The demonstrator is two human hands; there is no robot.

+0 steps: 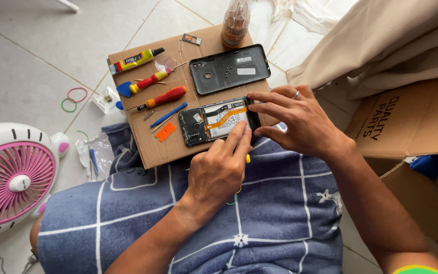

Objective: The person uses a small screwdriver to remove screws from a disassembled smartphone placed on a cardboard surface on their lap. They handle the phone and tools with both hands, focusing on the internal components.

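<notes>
Opened phone [218,121] lies on cardboard sheet [153,147]. Left hand [218,170], fingers curled round a yellow tool, presses its near edge. Right hand [295,119], fingers spread, steadies its right end. Back cover [229,68] just beyond; screwdrivers [160,97] left.

Bright, even daylight, soft short shadows under the tools on the cardboard [153,147]. Mild glare on floor tiles [21,66]. Sharp focus, slight wide-angle stretch at edges.
</notes>
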